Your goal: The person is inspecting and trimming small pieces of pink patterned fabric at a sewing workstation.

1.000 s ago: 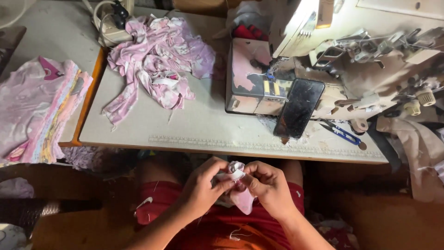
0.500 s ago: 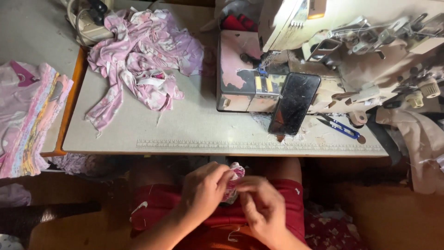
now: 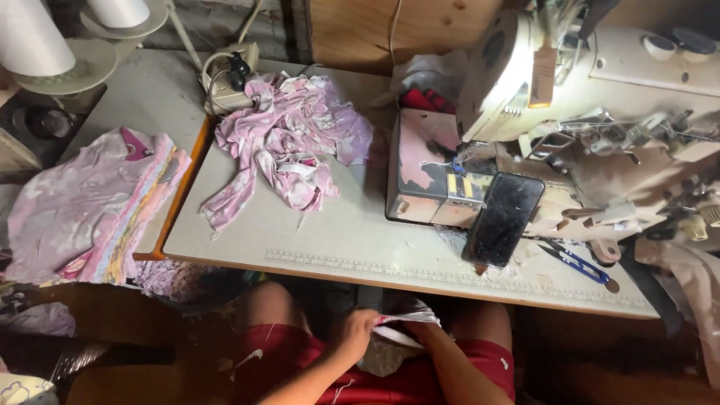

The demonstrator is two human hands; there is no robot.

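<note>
Head view, going left to right: two white thread cones [image 3: 30, 34] stand at the far left corner, and below them a flat stack of pink fabric pieces [image 3: 90, 206] lies on a side stand. Just right of the stack begins the pale surface [image 3: 337, 232] with its orange edge. A crumpled heap of pink and white printed cloth [image 3: 289, 139] sits near its back left part, touching a beige power strip [image 3: 225, 79] behind it. Further right stands the cream sewing machine [image 3: 570, 82], its worn bed [image 3: 427, 172] beside the heap. A black phone [image 3: 504, 217] leans tilted against the machine's front, and blue thread snips [image 3: 577, 264] lie just right of the phone near the front edge.

Below the front edge, over the lap in red shorts [image 3: 375, 375], the hands are close together. The left hand [image 3: 358, 330] is closed on a small piece of white and pink cloth [image 3: 401, 322], which is held low in the lap, well apart from the heap above. The right hand [image 3: 421, 335] is mostly hidden behind that piece; I cannot tell whether it grips it or only touches it.
</note>
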